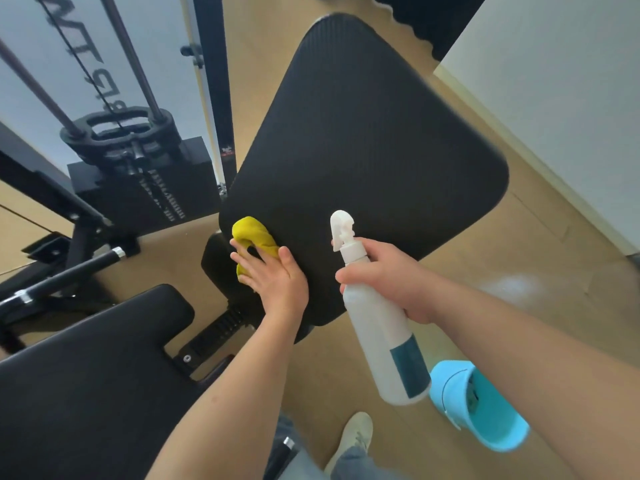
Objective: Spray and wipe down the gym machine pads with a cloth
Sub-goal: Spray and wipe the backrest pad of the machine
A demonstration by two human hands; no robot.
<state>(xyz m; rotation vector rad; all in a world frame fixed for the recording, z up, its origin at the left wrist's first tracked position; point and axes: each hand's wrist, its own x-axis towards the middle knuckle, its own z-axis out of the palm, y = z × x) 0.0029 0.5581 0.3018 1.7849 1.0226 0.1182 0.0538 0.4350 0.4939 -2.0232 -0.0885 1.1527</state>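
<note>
Gym room, tan floor [381, 341], white wall at 2 o'clock. Weight stack [138, 181] at 10 o'clock. Left hand [273, 275], fingers spread flat, presses the yellow cloth [256, 237] onto the back pad [363, 161] at its 8 o'clock corner. Right hand [384, 275] clamps the spray bottle [381, 341], nozzle aimed across the pad. Risk: overspray reaching the floor, leaving a slippery patch; the bunched cloth may miss areas.

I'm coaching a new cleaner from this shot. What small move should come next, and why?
Probably sweep the yellow cloth away from the body, up across the large black pad. The left hand presses it flat at the pad's near left corner, so most of the surface looks unwiped, while the right hand holds the spray bottle upright with its nozzle over the pad.
</note>
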